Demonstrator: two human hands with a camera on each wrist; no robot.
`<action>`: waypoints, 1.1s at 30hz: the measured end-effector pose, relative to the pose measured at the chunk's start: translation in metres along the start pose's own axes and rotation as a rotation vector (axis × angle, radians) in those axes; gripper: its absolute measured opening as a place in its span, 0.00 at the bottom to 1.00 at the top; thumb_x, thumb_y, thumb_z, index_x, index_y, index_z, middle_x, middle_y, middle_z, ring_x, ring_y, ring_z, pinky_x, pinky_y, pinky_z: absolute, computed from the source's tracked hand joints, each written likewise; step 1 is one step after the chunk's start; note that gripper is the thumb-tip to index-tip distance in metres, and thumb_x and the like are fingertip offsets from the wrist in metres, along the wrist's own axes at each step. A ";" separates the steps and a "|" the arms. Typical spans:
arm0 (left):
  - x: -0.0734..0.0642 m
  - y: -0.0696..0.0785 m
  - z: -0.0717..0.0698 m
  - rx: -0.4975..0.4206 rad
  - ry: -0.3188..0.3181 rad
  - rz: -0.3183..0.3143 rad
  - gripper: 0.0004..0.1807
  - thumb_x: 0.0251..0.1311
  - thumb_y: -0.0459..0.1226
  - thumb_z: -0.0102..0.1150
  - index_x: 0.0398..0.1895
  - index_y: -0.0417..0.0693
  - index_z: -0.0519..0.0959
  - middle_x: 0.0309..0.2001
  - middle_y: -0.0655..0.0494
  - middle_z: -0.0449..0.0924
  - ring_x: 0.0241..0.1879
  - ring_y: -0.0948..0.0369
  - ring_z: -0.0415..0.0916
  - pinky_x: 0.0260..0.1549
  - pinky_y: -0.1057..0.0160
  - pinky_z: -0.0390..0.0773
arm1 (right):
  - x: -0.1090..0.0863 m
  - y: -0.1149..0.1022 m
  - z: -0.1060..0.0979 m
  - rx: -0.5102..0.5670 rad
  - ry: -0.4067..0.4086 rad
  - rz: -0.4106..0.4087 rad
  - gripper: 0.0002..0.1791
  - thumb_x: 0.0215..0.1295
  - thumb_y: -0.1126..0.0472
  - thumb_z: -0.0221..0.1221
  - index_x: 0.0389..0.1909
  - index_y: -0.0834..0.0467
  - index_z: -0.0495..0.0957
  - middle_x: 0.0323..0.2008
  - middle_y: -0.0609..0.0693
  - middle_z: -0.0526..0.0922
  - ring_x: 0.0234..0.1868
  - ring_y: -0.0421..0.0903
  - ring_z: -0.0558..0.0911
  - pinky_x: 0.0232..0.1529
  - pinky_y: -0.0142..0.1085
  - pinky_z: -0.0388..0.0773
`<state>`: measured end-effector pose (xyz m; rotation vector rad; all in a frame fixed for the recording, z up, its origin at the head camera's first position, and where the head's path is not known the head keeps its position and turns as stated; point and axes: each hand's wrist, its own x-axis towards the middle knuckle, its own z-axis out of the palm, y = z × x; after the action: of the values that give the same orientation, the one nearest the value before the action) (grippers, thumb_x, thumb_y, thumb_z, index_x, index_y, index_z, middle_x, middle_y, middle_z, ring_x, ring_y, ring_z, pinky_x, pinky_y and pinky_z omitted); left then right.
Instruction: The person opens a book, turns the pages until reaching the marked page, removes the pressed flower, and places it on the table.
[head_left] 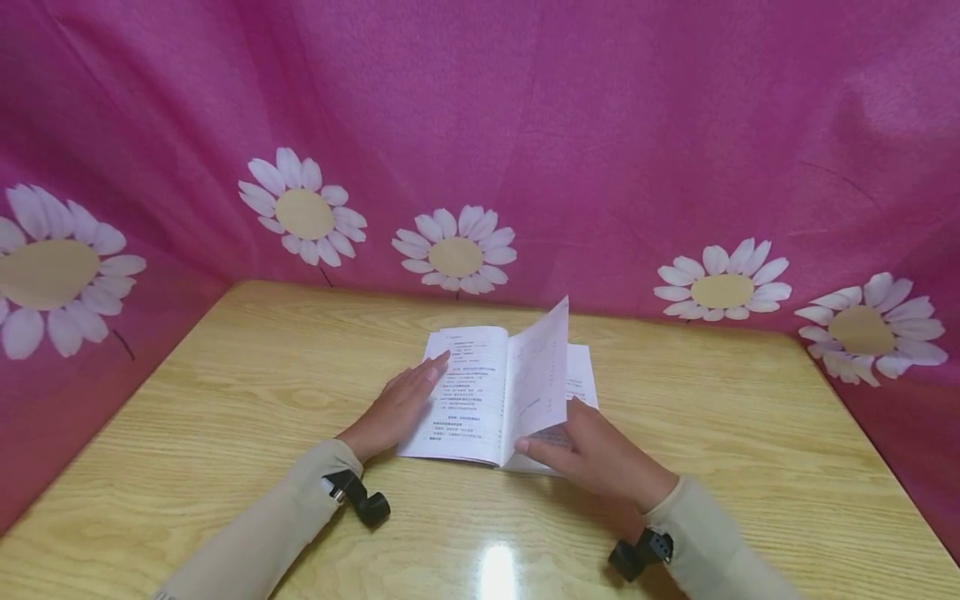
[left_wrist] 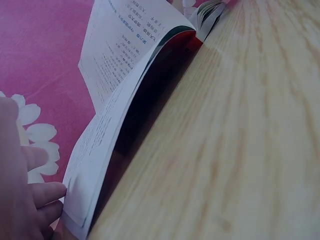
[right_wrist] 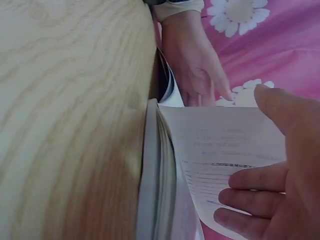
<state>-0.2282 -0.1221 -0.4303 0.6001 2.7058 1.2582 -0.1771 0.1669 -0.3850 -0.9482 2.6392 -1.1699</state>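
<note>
A paperback book (head_left: 465,400) with printed pages lies spread on the table, one page (head_left: 542,367) standing up near its middle. My left hand (head_left: 401,407) rests along the outer edge of the left-hand pages, fingers extended. In the left wrist view, fingertips of that hand (left_wrist: 42,207) touch the outer edge of the pages, which bow up from the table. My right hand (head_left: 603,450) is at the right half. Its fingers (right_wrist: 257,202) lie fairly straight against the raised page (right_wrist: 220,150), with the thumb held apart, as the right wrist view shows.
The book sits on a wood-grain table (head_left: 225,400). Behind and beside the table hangs a pink cloth (head_left: 570,150) printed with large white daisies. Each wrist wears a small black camera (head_left: 367,504) over a light sleeve.
</note>
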 end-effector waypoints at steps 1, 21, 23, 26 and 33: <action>0.000 0.000 0.000 -0.020 0.002 -0.018 0.34 0.72 0.60 0.17 0.77 0.61 0.49 0.76 0.58 0.48 0.75 0.56 0.44 0.71 0.48 0.40 | 0.000 0.001 0.001 -0.004 -0.002 -0.017 0.30 0.65 0.43 0.59 0.63 0.53 0.72 0.59 0.45 0.77 0.59 0.40 0.72 0.63 0.48 0.67; -0.001 0.000 -0.003 -0.145 0.047 -0.059 0.33 0.73 0.59 0.17 0.76 0.62 0.51 0.75 0.61 0.50 0.74 0.57 0.44 0.71 0.50 0.44 | -0.001 -0.004 0.019 -0.140 -0.045 0.037 0.45 0.61 0.33 0.56 0.73 0.55 0.59 0.70 0.48 0.65 0.70 0.44 0.62 0.71 0.54 0.50; -0.001 -0.001 -0.004 -0.149 0.048 -0.068 0.34 0.72 0.61 0.15 0.76 0.63 0.51 0.75 0.62 0.50 0.74 0.58 0.43 0.71 0.50 0.44 | 0.000 -0.004 0.021 -0.146 -0.051 0.036 0.46 0.61 0.33 0.56 0.73 0.54 0.58 0.70 0.47 0.65 0.70 0.42 0.62 0.71 0.53 0.49; -0.001 -0.001 -0.004 -0.160 0.051 -0.088 0.36 0.70 0.63 0.14 0.76 0.64 0.51 0.74 0.62 0.52 0.74 0.58 0.42 0.71 0.50 0.42 | 0.002 -0.004 0.023 -0.155 -0.061 0.024 0.46 0.61 0.32 0.55 0.73 0.54 0.58 0.70 0.46 0.64 0.70 0.39 0.61 0.72 0.52 0.48; 0.000 0.000 -0.005 -0.270 0.100 -0.103 0.36 0.72 0.61 0.13 0.76 0.59 0.54 0.74 0.57 0.55 0.74 0.59 0.47 0.72 0.53 0.43 | 0.004 -0.005 0.027 -0.152 -0.077 0.020 0.48 0.60 0.31 0.55 0.73 0.55 0.58 0.71 0.45 0.61 0.71 0.37 0.57 0.73 0.51 0.44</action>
<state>-0.2292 -0.1251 -0.4269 0.3715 2.5381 1.6271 -0.1687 0.1442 -0.3997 -0.9672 2.7005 -0.9200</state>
